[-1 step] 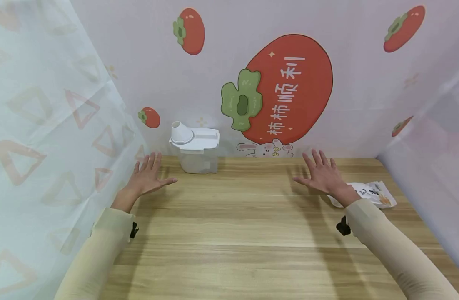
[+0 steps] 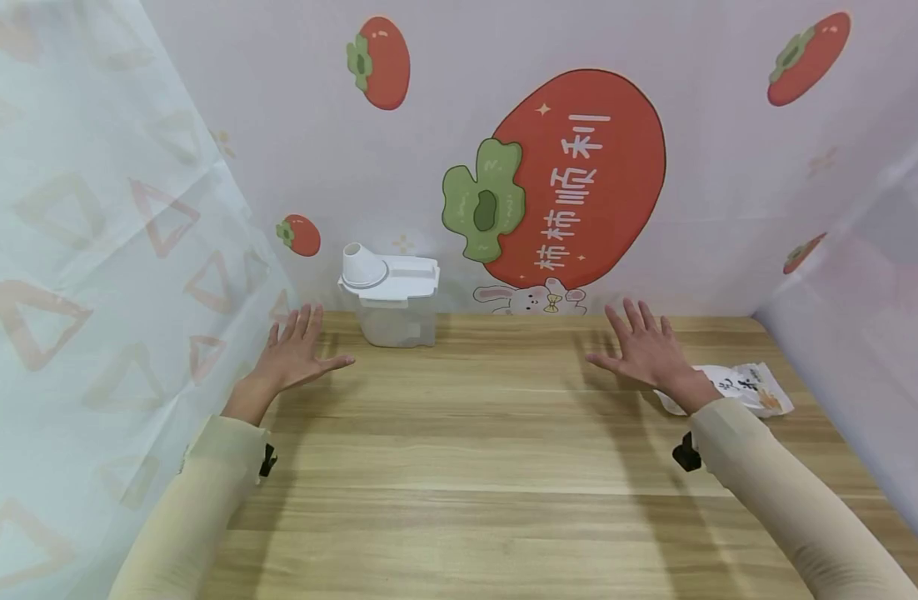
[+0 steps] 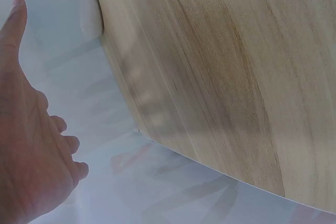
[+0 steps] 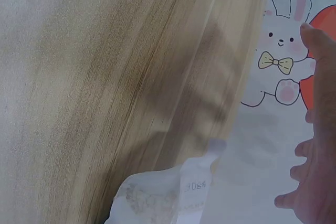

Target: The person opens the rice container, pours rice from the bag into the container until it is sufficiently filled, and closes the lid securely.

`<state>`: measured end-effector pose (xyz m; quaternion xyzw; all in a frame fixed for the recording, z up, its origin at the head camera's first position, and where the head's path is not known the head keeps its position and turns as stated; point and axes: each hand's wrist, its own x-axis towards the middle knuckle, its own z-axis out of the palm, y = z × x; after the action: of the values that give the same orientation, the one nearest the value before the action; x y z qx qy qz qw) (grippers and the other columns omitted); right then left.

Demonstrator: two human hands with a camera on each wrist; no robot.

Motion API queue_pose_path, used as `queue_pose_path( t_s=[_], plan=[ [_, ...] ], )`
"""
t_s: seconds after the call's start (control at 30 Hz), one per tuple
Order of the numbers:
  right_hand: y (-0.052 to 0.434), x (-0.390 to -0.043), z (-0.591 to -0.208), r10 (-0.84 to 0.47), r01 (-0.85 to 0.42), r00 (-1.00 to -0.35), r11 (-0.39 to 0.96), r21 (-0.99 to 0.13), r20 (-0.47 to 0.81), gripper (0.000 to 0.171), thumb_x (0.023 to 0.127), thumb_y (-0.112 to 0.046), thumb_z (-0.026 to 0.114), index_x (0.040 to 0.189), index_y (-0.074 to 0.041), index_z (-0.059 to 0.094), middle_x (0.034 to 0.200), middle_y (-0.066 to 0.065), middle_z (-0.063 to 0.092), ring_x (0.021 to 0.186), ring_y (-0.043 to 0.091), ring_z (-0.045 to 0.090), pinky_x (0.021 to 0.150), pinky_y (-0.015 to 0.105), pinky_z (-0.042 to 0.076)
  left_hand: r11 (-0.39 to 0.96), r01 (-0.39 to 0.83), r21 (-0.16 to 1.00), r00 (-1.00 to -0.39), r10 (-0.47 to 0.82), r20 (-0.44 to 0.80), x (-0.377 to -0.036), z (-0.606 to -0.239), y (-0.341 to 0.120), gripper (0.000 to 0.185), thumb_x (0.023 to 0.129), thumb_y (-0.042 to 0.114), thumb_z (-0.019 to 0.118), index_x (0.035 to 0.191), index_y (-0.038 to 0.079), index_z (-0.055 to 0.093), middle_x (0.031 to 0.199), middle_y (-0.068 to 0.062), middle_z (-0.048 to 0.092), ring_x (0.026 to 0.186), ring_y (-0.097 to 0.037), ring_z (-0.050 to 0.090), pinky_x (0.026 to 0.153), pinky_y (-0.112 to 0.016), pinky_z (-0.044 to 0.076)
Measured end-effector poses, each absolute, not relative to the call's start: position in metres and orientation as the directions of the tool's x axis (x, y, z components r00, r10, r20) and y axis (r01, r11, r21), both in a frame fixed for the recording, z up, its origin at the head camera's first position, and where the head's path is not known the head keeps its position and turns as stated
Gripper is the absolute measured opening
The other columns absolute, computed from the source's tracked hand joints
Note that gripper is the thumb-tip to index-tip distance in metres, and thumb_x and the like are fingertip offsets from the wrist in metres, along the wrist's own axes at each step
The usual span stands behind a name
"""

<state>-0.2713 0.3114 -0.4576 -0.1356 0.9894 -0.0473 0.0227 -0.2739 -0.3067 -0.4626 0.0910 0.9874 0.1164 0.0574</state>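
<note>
My left hand (image 2: 290, 354) is held out flat over the table's back left, fingers straight and spread, thumb pointing inward. Just right of it stands a translucent plastic container (image 2: 397, 323) with a white lid (image 2: 410, 275) and a short cone-shaped spout. On the other side my right hand (image 2: 645, 350) is stretched out likewise, palm down, with nothing in it. Beneath its wrist lies a white printed plastic bag (image 2: 755, 390), partly covered by the forearm. The right wrist view shows this bag (image 4: 152, 198) below the hand, with pale contents showing through.
A wood-grain table (image 2: 459, 450) spans the space between the arms. Behind it rises a pale backdrop (image 2: 279, 108) with red persimmon prints and a rabbit. Pale sheets (image 2: 77, 250) hang along both sides. Each sleeve has a small black piece (image 2: 687, 452) at its cuff.
</note>
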Motion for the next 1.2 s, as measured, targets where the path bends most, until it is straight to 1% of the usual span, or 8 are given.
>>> queue_pose_path(
  t_s=[0.33,0.6,0.73,0.97,1.03,1.2],
  plan=[
    [0.312,-0.272,-0.457,-0.28,-0.277,-0.96,0.956,-0.091,-0.012,0.106,0.097,-0.074,0.053,0.169,-0.005,0.018,0.173,0.032,0.011,0.158,0.055,0.007,0.121,0.079,0.011,0.953,0.17,0.251,-0.976,0.198,-0.088,-0.274,-0.461,-0.306,0.125,0.093,0.081,0.054,0.169,0.004,-0.008,0.175,-0.028,-0.004,0.161,-0.047,-0.007,0.124,-0.073,-0.004],
    [0.304,-0.273,-0.456,-0.3,-0.299,-0.954,0.949,-0.097,0.011,0.107,0.097,-0.074,0.053,0.169,-0.004,0.018,0.172,0.032,0.013,0.158,0.055,0.009,0.121,0.078,0.013,0.953,0.176,0.248,-0.976,0.202,-0.085,-0.275,-0.462,-0.307,0.121,0.095,0.079,0.052,0.168,0.003,-0.009,0.175,-0.029,-0.004,0.161,-0.048,-0.006,0.124,-0.073,-0.001],
    [0.298,-0.275,-0.456,-0.303,-0.302,-0.953,0.948,-0.1,0.011,0.107,0.097,-0.075,0.052,0.169,-0.004,0.018,0.173,0.031,0.014,0.158,0.055,0.01,0.122,0.077,0.014,0.948,0.182,0.262,-0.975,0.208,-0.073,-0.274,-0.462,-0.308,0.122,0.095,0.079,0.053,0.169,0.002,-0.006,0.174,-0.029,-0.003,0.161,-0.048,-0.005,0.125,-0.073,0.0],
    [0.289,-0.275,-0.454,-0.305,-0.303,-0.952,0.943,-0.139,0.008,0.108,0.096,-0.074,0.053,0.169,-0.004,0.016,0.173,0.03,0.014,0.158,0.054,0.012,0.123,0.076,0.015,0.938,0.184,0.295,-0.977,0.209,-0.054,-0.275,-0.462,-0.308,0.123,0.094,0.079,0.055,0.169,0.002,-0.005,0.175,-0.029,-0.002,0.161,-0.048,-0.003,0.125,-0.073,0.002],
    [0.286,-0.276,-0.455,-0.308,-0.306,-0.951,0.939,-0.158,0.011,0.108,0.096,-0.074,0.054,0.169,-0.004,0.015,0.173,0.03,0.015,0.158,0.054,0.013,0.123,0.075,0.015,0.935,0.19,0.3,-0.976,0.212,-0.042,-0.275,-0.462,-0.309,0.123,0.094,0.078,0.057,0.169,0.001,-0.004,0.174,-0.029,0.0,0.161,-0.048,0.0,0.125,-0.072,0.004],
    [0.278,-0.278,-0.456,-0.321,-0.316,-0.947,0.921,-0.23,0.015,0.108,0.096,-0.071,0.058,0.169,-0.004,0.015,0.172,0.03,0.017,0.158,0.053,0.013,0.124,0.074,0.016,0.924,0.211,0.32,-0.974,0.225,-0.008,-0.275,-0.463,-0.309,0.12,0.097,0.068,0.063,0.168,-0.002,-0.003,0.174,-0.03,0.001,0.161,-0.048,0.005,0.127,-0.069,0.011]
  ],
)
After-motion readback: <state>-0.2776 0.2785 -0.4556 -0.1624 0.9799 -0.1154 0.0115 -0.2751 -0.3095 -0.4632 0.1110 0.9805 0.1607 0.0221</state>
